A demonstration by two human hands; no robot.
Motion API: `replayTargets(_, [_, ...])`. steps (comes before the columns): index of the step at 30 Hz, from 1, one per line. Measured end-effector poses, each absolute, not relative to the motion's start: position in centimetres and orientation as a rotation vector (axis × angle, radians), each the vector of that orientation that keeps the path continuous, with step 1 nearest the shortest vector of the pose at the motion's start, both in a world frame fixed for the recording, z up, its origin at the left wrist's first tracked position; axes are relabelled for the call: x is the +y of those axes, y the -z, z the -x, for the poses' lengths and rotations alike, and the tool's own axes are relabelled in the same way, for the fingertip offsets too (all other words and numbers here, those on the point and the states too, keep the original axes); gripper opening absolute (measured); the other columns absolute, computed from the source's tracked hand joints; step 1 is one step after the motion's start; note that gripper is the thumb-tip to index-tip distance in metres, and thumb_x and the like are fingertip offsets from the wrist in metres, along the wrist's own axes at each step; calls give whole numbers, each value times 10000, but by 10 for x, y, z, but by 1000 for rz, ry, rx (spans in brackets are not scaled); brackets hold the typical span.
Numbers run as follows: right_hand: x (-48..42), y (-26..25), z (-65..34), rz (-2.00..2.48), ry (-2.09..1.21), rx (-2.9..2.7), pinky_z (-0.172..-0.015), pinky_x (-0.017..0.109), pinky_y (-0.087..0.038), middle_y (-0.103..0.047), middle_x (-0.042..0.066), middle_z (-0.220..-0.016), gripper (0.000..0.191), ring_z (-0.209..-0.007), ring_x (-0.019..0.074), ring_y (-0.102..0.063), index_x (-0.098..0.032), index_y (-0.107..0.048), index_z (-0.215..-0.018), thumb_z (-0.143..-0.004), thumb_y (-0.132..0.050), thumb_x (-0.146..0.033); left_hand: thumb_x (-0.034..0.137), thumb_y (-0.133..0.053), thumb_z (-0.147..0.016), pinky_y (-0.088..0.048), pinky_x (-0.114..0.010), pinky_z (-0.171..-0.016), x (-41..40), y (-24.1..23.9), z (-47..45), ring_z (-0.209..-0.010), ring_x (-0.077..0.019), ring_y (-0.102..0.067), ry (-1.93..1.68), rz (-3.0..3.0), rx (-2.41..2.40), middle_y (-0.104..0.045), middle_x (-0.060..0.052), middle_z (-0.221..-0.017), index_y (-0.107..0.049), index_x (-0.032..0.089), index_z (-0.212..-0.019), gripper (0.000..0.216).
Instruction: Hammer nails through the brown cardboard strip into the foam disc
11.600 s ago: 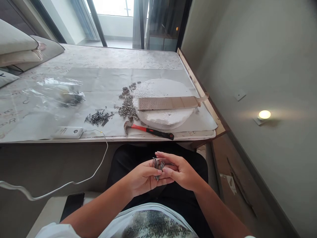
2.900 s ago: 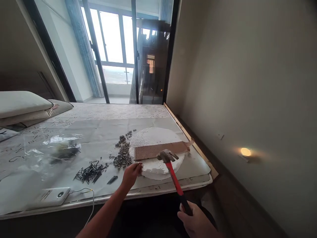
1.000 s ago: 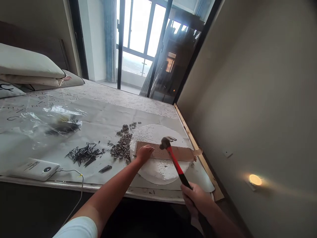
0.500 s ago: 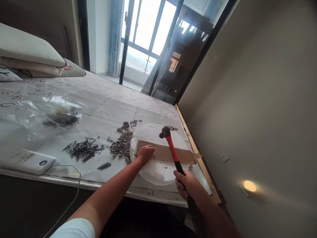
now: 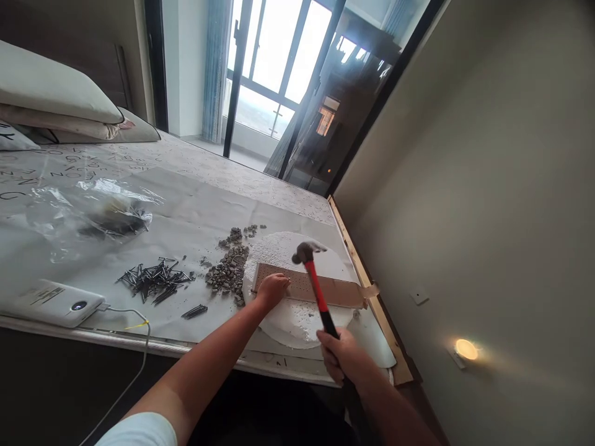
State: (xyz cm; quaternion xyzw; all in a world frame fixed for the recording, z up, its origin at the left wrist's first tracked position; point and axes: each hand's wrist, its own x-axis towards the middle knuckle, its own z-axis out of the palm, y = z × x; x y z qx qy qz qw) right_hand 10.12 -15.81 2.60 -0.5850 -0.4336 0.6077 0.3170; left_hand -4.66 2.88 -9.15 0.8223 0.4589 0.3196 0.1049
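Observation:
My right hand [image 5: 341,356] is wrapped round the black grip of a claw hammer [image 5: 316,285] with a red-and-black handle. The hammer's dark head is raised over a brown strip of board [image 5: 325,290] dotted with small holes at its left part. Resting on that strip, my left hand [image 5: 272,291] is closed in a pinch. A tiny glint shows at its fingertips, too small to name. Under the strip lies a round white foam-like slab [image 5: 292,331] with a pitted surface. Grey gravel [image 5: 230,269] is heaped against the slab's left side.
Left of the gravel lie a pile of dark nails [image 5: 155,279] and a small row of nails [image 5: 194,311]. A clear plastic bag [image 5: 106,214] sits behind them. A white power bank [image 5: 60,303] with a cable is near the front edge. A wooden rail [image 5: 357,260] borders the wall.
The hammer and my right hand have shifted a little to the left, with the head slightly lower. My left hand stays in place on the strip.

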Motion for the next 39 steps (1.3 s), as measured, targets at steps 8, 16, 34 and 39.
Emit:
replayTargets(8, [-159, -23, -105, 1476, -1518, -1144, -255, 195, -230, -336, -141, -384, 417, -242, 42, -273, -226, -350, -714, -696, -591, -567, 194, -470, -863, -435, -257, -655, 28, 92, 47, -664, -145, -568, -904, -2510, 1320, -619, -59, -672, -662, 141, -630, 306])
replayTargets(16, [-159, -6, -101, 1577, -1559, -1155, -230, 184, -193, -313, -147, -342, 382, -227, 43, -251, -231, -336, -696, -677, -580, -524, 167, -478, -848, -436, -256, -669, 30, 94, 48, -683, -147, -575, -905, -2537, 1315, -625, -57, -673, -655, 147, -618, 291])
replayTargets(34, [-159, -10, -98, 1550, -1577, -1106, -237, 176, -235, -326, -141, -354, 352, -243, 40, -277, -226, -346, -676, -685, -588, -481, 166, -453, -855, -454, -253, -651, 31, 90, 49, -652, -131, -556, -889, -2550, 1307, -612, -54, -671, -645, 148, -626, 300])
replayTargets(39, [-157, -6, -99, 1496, -1544, -1138, -234, 181, -209, -314, -145, -341, 322, -232, 41, -262, -228, -347, -677, -698, -565, -465, 200, -441, -861, -454, -251, -687, 32, 90, 50, -656, -126, -538, -944, -2553, 1269, -586, -41, -631, -613, 156, -585, 328])
